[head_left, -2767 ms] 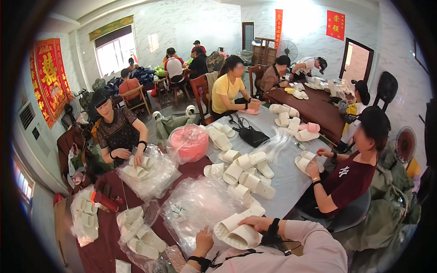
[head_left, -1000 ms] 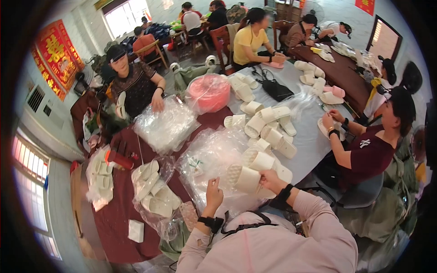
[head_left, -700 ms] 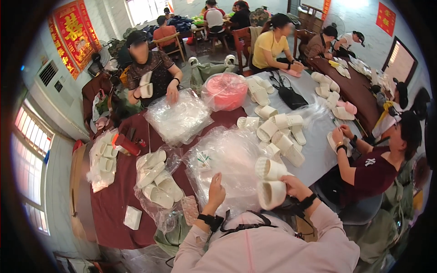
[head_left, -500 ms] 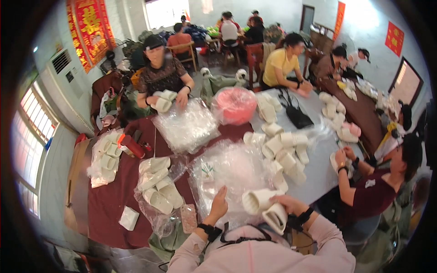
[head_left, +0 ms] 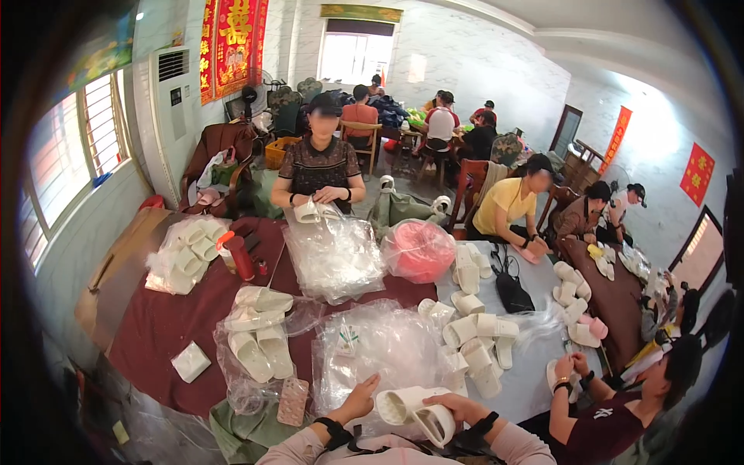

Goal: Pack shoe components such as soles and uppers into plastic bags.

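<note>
My right hand [head_left: 459,406] grips a pair of cream slide slippers [head_left: 399,404] near the front edge of the table, one tilted against the other. To their left, my left hand [head_left: 358,400] has its fingers stretched out, holding nothing, at the near edge of a stack of clear plastic bags [head_left: 380,333]. A small white-and-green packet [head_left: 348,339] lies on the stack. Just right of the bags is a heap of loose cream slippers [head_left: 474,333]. Left of them, bagged slippers [head_left: 260,349] rest on the dark red cloth.
A patterned phone case [head_left: 292,401] and a white tissue pack [head_left: 190,362] lie at the near left. Across the table stand a red bottle [head_left: 239,258] and a pink bundle in plastic [head_left: 419,250]. Co-workers sit opposite and at the right; one opposite handles a slipper [head_left: 307,212] above more bags.
The view has tilted up, showing more wall and ceiling. My right hand still holds the slippers, and my left hand stays beside the bags. The person opposite has brought slippers over the far bags.
</note>
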The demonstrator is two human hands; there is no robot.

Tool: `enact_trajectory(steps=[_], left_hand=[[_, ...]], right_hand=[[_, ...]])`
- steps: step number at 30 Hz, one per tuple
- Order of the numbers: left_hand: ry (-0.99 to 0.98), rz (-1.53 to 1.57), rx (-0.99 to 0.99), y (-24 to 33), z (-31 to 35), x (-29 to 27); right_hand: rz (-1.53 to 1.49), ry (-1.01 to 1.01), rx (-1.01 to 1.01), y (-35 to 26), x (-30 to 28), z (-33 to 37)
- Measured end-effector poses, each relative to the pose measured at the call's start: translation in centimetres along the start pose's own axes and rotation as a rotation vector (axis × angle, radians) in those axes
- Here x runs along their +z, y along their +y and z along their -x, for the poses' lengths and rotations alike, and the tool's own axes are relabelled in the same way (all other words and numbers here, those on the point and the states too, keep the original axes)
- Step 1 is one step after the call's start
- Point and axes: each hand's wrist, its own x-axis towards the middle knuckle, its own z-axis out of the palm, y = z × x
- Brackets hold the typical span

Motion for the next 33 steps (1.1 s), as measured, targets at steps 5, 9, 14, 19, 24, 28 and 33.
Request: enact_trajectory(steps=[5, 9, 14, 19, 24, 28, 33], left_hand=[[-0.027, -0.023, -0.049, 0.8, -0.3, -0.6], [-0.081, -0.089, 0.054, 1.4, -0.5, -0.6], [0.036, -0.12, 0.201, 0.1, 0.8, -0.7], [0.044, 0.19, -0.019, 0.9, 0.6, -1.4], [0.163, -0.066, 0.093, 0.3, 0.2, -0.7], [0.242, -0.022, 0.092, 0.9, -0.5, -0.7], [0.094, -0.096, 0.064, 2.1, -0.1, -0.6]], right_hand=[[-0.2, -0.078, 0.13, 0.9, 0.0, -2.5], [0.278, -0.106, -0.565, 6.9, -11.1, -14.5], [-0.438, 0.04, -0.142, 3.8, -2.4, -13.1], [-0.575, 0.176, -0.269, 4.3, 0.5, -11.8], [-0.595, 0.289, -0.411, 6.3, -2.5, -14.4], [-0.524, 0.362, -0.561, 6.3, -2.4, -13.9], [-0.358, 0.309, -0.698, 7.9, -6.1, -17.6]])
